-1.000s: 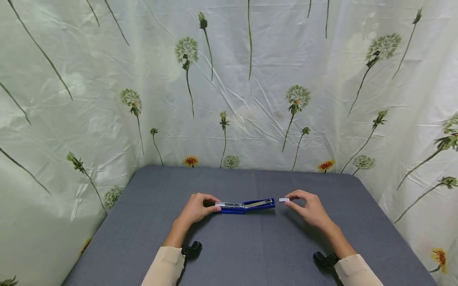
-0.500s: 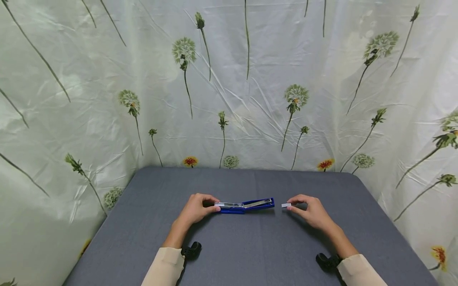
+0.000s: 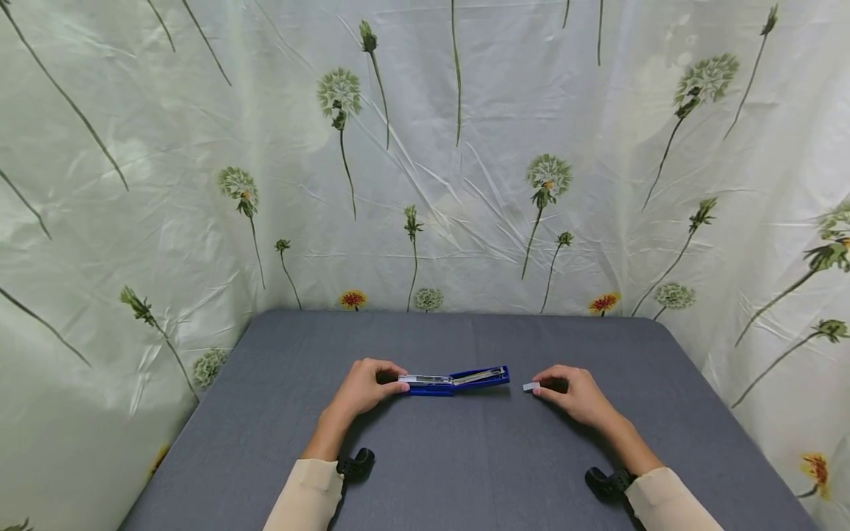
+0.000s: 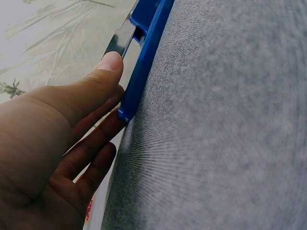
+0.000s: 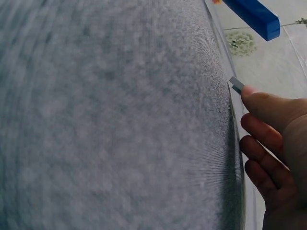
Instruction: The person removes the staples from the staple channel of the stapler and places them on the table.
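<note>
A blue stapler [image 3: 430, 391] lies folded open in the head view, its metal staple channel showing and its right part tilted up off the cloth. My left hand [image 3: 364, 387] holds its left end, thumb on the metal rail and fingers behind, as the left wrist view also shows. To the right of the stapler, apart from its raised end, my right hand [image 3: 576, 394] pinches a short silver strip of staples [image 3: 529, 386] between thumb and finger. In the right wrist view the strip's end juts past the thumb, low over the cloth, and the other fingers are loosely curled.
A grey cloth-covered table [image 3: 491, 457] lies under both hands. Behind it hangs a pale curtain [image 3: 425, 147] printed with dandelions. Black wrist mounts [image 3: 356, 464] sit on both forearms beside the beige sleeves [image 3: 307, 490].
My right hand has drawn the staple strip a little to the right and down, away from the stapler. The left hand and the stapler have stayed in place.
</note>
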Action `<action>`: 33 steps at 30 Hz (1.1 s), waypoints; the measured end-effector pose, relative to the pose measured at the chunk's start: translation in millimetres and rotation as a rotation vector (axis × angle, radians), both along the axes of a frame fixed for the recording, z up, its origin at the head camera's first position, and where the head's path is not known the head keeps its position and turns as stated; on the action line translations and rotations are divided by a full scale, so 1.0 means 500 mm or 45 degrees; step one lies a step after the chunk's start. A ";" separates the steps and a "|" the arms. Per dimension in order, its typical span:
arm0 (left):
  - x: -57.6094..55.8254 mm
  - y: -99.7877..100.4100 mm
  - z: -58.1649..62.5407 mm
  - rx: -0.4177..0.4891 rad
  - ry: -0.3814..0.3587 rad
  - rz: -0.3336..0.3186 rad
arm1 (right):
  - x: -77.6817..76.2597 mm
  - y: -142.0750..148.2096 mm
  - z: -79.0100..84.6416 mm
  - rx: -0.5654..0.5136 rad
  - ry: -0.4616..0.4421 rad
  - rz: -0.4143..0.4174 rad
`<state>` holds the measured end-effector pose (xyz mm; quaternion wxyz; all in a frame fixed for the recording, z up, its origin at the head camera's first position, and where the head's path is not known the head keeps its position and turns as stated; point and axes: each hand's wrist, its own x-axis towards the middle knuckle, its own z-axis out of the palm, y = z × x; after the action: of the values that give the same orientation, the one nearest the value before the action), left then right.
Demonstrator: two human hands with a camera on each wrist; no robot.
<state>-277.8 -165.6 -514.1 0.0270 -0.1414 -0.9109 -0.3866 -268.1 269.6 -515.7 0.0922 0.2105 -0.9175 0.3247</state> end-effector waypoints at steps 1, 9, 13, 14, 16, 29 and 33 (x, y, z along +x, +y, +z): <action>0.000 0.000 0.000 -0.001 0.001 -0.002 | -0.001 0.001 -0.001 0.004 -0.002 0.000; -0.001 -0.002 -0.001 0.009 0.009 -0.017 | -0.003 0.004 -0.004 0.032 0.039 0.034; -0.001 -0.001 -0.001 0.016 0.009 -0.017 | -0.003 0.008 -0.003 0.049 0.045 0.056; -0.001 -0.001 -0.001 0.016 0.011 -0.017 | -0.002 0.009 -0.002 0.051 0.047 0.065; 0.000 -0.001 -0.001 0.017 0.010 -0.014 | -0.001 0.010 -0.001 0.051 0.055 0.079; -0.004 -0.003 -0.006 -0.007 0.025 -0.018 | 0.004 0.010 0.010 0.064 0.022 0.109; -0.006 -0.003 -0.006 -0.012 0.020 -0.018 | 0.005 0.009 0.013 0.071 0.007 0.098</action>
<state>-280.6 -167.0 -516.9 0.0309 -0.1509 -0.9114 -0.3815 -265.7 274.2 -509.4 0.0762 0.2488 -0.9172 0.3017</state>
